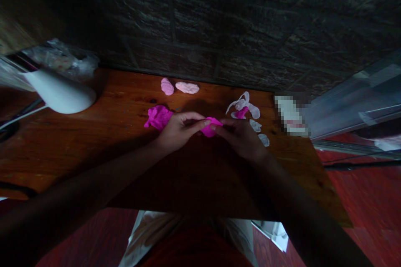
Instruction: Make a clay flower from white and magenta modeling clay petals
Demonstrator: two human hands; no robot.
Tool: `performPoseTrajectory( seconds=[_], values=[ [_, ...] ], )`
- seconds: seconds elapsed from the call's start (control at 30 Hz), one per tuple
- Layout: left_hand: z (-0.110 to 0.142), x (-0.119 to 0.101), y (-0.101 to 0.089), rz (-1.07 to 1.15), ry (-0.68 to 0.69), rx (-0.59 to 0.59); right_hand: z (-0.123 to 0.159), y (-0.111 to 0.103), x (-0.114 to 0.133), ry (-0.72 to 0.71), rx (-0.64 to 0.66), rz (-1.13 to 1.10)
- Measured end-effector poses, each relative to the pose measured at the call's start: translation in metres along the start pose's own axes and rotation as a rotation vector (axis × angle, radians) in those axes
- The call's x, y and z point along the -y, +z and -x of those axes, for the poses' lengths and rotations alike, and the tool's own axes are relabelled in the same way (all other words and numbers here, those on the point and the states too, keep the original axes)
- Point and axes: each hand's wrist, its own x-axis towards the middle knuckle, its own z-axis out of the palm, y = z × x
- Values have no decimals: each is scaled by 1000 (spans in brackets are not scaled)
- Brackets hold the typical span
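A flat, bright pink piece of what looks like modelling clay (209, 128) is pinched between my two hands above the wooden table. My left hand (177, 131) grips its left edge with thumb and fingers. On the other edge, my right hand (239, 135) closes with its thumb over the piece. A crumpled lump of the same bright pink clay (159, 117) lies just left of my left hand, partly behind it. Beyond my right hand are thin white petal-like pieces (250, 108) with a small magenta bit (242, 112) among them. Two more white flakes (263, 139) lie nearer me.
Two pale pink lumps (187, 87) rest near the dark stone wall (194, 29). A white rounded device (62, 91) with a cable stands at the left, clear plastic wrapping (67, 60) behind it. A blurred-out white item (291, 114) sits at the table's (125, 167) right end.
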Motion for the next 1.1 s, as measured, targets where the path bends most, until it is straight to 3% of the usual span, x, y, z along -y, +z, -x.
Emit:
performPoseTrajectory(
  seconds=[0.3, 0.9, 1.1],
  values=[
    [-1, 0, -1, -44, 32, -20, 1, 3, 0, 33, 18, -167],
    [0, 0, 1, -47, 52, 31, 0, 2, 1, 79, 154, -21],
    [1, -1, 3, -31, 25, 58, 1, 3, 3, 108, 191, -121]
  ],
)
